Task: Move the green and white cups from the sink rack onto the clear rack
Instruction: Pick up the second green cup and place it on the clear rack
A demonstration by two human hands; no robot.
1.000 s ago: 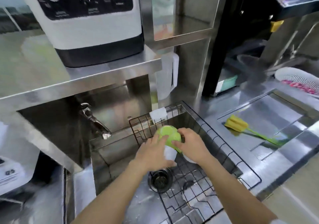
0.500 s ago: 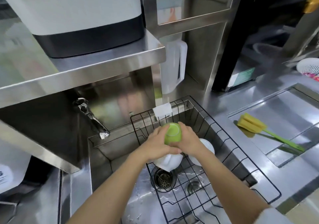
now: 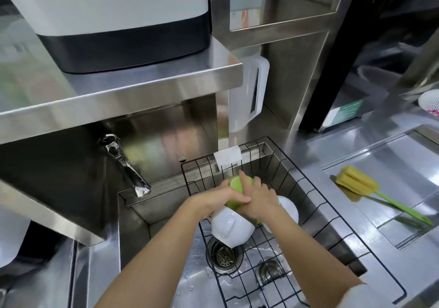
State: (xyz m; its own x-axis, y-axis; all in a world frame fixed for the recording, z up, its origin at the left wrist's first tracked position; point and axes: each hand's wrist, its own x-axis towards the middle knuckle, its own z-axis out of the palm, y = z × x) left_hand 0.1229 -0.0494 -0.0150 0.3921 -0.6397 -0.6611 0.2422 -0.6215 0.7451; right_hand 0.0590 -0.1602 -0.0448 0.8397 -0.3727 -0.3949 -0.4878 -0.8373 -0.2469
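A green cup (image 3: 235,184) sits on top of a white cup (image 3: 231,228), both held above the black wire sink rack (image 3: 316,201). My left hand (image 3: 219,199) grips the stack from the left, fingers wrapped over the green cup. My right hand (image 3: 257,197) presses the green cup from the right, index finger across its base. A second white cup (image 3: 288,209) lies in the rack behind my right wrist, partly hidden. No clear rack is in view.
A faucet (image 3: 126,167) juts over the sink at left, under a steel shelf (image 3: 123,94) carrying a white and black appliance (image 3: 114,18). A translucent jug (image 3: 247,89) stands behind the rack. A yellow sponge brush (image 3: 356,183) lies on the right counter. Two drains (image 3: 224,253) show below.
The stacked cups have come up slightly from the rack in both hands. My right index finger now lies across the green cup. The view has tilted down and closer.
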